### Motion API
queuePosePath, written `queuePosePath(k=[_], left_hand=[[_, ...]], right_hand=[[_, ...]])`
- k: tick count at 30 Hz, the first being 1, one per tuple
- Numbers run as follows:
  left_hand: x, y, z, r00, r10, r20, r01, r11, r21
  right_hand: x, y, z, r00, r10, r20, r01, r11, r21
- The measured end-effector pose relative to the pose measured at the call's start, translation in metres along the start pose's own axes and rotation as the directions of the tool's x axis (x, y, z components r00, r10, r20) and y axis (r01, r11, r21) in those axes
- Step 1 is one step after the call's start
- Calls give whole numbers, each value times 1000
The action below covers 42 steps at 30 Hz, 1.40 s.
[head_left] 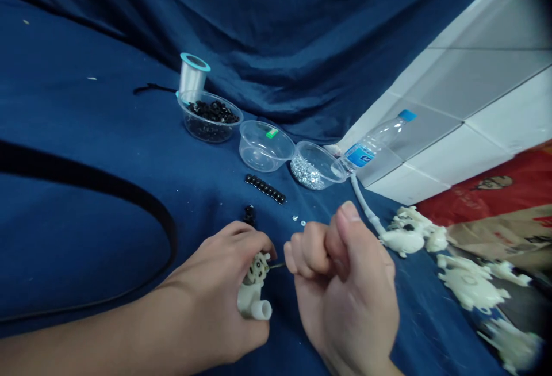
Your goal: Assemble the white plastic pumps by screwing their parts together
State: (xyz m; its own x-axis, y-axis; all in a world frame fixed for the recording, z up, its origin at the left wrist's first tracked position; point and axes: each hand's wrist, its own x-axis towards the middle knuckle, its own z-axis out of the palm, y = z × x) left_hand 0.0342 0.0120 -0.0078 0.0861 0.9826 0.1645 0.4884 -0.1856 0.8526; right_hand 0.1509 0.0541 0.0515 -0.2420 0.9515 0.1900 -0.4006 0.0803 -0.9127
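White plastic pt (249,298), part-hidden, w/ L fingers (259,240) clamped on; R fingers (314,249) round mostly-hidden rod (278,265).

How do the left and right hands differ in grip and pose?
The left hand wraps around a pale part; the right hand is a fist with a thin rod protruding. Mostly the back of the left hand shows; the right hand shows its curled fingers and raised thumb. Both are bare, above blue cloth.
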Motion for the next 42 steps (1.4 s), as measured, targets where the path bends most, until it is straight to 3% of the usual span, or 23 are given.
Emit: queuePosePath(k=[5,7,13,18,25,36,42], left_hand=[[0,10,-10,999,10,53,-8,999,-42],[-2,15,-15,997,22,72,-19,999,-46],[-2,21,-22,994,42,104,-39,999,-31],[-4,22,-25,994,25,106,-20,999,-46],[-5,24,-27,993,27,112,-22,999,-47],[-3,21,-20,994,42,97,-39,999,-34],[-3,20,-19,995,53,84,-49,998,-46]], right_hand=[[-6,6,5,988,-30,-151,38,998,46],[-9,7,5,987,-45,-156,55,997,61],[-10,0,0,996,-17,83,13,998,56],[4,-14,0,974,-139,179,134,990,40],[13,-17,-5,959,15,283,-20,1000,14],[9,-8,4,993,13,116,-12,1000,-2],[4,-8,4,998,-45,-49,44,999,-26]])
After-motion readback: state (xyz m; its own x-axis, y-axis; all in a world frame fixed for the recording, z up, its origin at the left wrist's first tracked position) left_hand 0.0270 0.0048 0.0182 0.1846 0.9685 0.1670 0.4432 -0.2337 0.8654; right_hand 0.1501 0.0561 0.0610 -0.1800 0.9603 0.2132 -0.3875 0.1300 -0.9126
